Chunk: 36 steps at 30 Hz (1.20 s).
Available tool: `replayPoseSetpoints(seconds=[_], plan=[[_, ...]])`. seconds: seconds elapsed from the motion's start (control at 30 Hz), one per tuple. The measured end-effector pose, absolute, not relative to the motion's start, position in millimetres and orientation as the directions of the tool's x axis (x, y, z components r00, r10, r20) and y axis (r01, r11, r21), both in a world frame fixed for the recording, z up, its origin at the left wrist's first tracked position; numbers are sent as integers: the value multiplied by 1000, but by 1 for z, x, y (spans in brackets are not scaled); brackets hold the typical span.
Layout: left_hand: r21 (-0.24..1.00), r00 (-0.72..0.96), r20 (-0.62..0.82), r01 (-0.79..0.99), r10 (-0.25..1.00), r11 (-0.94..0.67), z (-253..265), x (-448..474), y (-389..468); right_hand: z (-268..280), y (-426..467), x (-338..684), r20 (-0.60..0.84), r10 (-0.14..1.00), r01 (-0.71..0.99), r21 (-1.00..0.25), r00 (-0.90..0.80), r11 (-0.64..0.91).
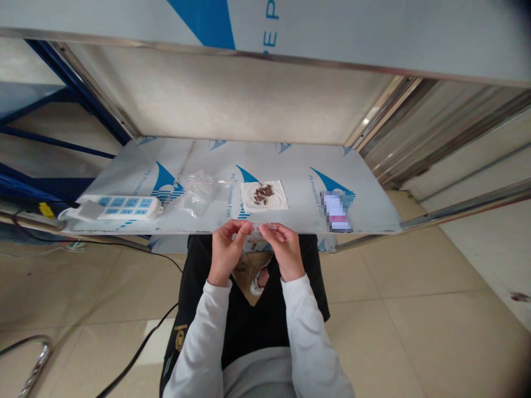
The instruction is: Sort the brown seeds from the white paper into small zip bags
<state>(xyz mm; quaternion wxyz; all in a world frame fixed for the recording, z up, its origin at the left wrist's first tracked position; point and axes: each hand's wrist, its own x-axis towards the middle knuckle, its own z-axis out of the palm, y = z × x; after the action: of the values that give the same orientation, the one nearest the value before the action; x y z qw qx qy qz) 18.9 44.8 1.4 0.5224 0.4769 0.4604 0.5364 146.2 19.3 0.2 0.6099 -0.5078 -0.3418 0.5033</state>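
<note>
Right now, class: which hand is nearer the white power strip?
Left. The left hand is at the table edge, right of the power strip; the right hand is farther right.

Bare tabletop (pixel 298 160) lies open behind the white cloth (pixel 264 195) of dark pieces; plastic bags (pixel 198 193) and a power strip (pixel 120 207) crowd the left, an overhead shelf (pixel 332 38) caps the reach.

shelf (pixel 298 160) | power strip (pixel 124 206) | plastic bags (pixel 197 193) | cloth (pixel 264 195) with dark pieces (pixel 264 193)
</note>
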Motion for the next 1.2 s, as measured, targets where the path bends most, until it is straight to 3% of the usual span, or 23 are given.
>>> replayPoseSetpoints(seconds=[0.17, 0.4, 0.63, 0.87, 1.07, 1.2], plan=[[982, 104, -7, -186, 995, 26, 2, 21, 43, 0, 18, 147, -88, 958, -244, -970, 273, -20], [992, -1, 30, -126, 1000, -30, -1, 20, 42, 8, 18, 145, -92, 974, -256, -966, 209, -36], [982, 136, 2, -187, 991, 23, 6, 20, 39, 8, 14, 146, -64, 968, -171, -985, 243, -22], [993, 10, 30, -114, 999, -29, 1, 19, 40, 6, 15, 145, -99, 971, -207, -977, 216, -54], [977, 152, -39, -200, 988, 69, 6, 19, 37, 2, 13, 149, -55, 965, -147, -989, 255, -17], [986, 113, -15, -162, 994, 34, 3, 20, 37, 5, 12, 147, -72, 977, -174, -984, 200, -37]])
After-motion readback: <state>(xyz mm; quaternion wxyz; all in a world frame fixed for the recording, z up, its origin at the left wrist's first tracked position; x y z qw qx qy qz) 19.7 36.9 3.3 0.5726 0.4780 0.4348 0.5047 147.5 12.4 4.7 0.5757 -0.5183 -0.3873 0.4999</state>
